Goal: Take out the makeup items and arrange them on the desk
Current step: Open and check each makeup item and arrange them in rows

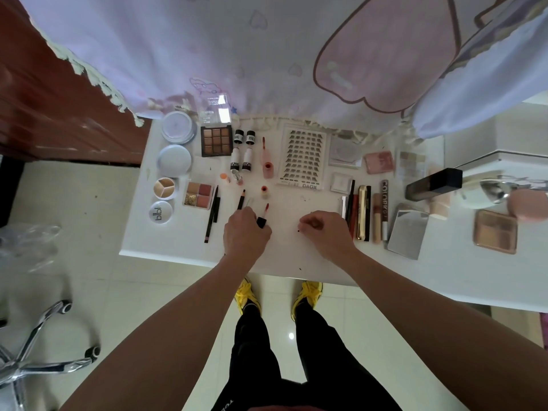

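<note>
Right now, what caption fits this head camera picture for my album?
Left hand holds a lip wand at a desk lined with makeup.

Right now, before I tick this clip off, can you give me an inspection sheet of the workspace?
Surface: white desk, makeup laid out in rows across it.
Job's things: nine-pan eyeshadow palette; lash tray; uncapped lip tube standing upright; gold tube; mirror compact.
Clutter: crumpled clear plastic on the floor at left, blurred.
Hands: left hand grips a lip wand by its black cap; right hand rests curled on the desk, and it is unclear whether it holds anything.
Cables: nothing seen.
Surroundings: lilac curtain behind the desk; chair base on the tiled floor.
</note>
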A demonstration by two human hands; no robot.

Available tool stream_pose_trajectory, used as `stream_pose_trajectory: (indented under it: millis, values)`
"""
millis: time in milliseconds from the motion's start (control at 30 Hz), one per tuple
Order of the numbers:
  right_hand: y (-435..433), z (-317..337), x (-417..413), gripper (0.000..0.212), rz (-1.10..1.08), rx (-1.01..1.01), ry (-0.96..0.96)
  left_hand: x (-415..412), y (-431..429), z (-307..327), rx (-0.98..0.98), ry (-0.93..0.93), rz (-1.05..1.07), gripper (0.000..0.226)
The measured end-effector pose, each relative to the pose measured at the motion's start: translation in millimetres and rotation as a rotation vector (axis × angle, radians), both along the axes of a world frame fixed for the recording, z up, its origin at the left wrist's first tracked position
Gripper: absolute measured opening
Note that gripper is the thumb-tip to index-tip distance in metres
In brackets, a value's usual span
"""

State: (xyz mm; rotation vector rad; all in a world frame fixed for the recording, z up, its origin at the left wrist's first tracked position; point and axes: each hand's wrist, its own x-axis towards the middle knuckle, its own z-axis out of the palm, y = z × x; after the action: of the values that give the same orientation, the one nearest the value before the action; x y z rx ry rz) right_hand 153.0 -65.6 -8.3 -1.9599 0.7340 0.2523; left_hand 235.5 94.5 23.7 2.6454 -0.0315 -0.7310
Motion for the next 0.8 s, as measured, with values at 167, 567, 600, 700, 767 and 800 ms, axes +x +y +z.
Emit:
stream_pose_trajectory:
  millis: [167, 567, 600, 700, 767, 800]
  values:
    - [-1, 1, 2, 0.008, -0.011, 0.0, 0.006, -2, 1, -1, -0.004, 0.005, -0.007, 0.029]
    - [-1, 4, 3, 0.008, -0.006, -0.026, 0.018, -7, 7, 3, -0.031, -0.014, 0.008, 0.038]
    - [-2, 6, 3, 0.008, -0.008, -0.03, 0.016, -8, 8, 5, -0.038, -0.027, 0.006, 0.039]
    - [-8, 18, 3, 0.009, -0.046, -0.077, -0.011, -11, 11, 13, -0.054, -0.081, -0.017, 0.038]
    - [-20, 30, 2, 0.01, -0.077, -0.176, -0.017, -15, 11, 20, -0.058, -0.107, -0.051, 0.032]
    - [-29, 37, 1, 0.008, -0.089, -0.247, -0.004, -17, 10, 22, -0.059, -0.112, -0.073, 0.029]
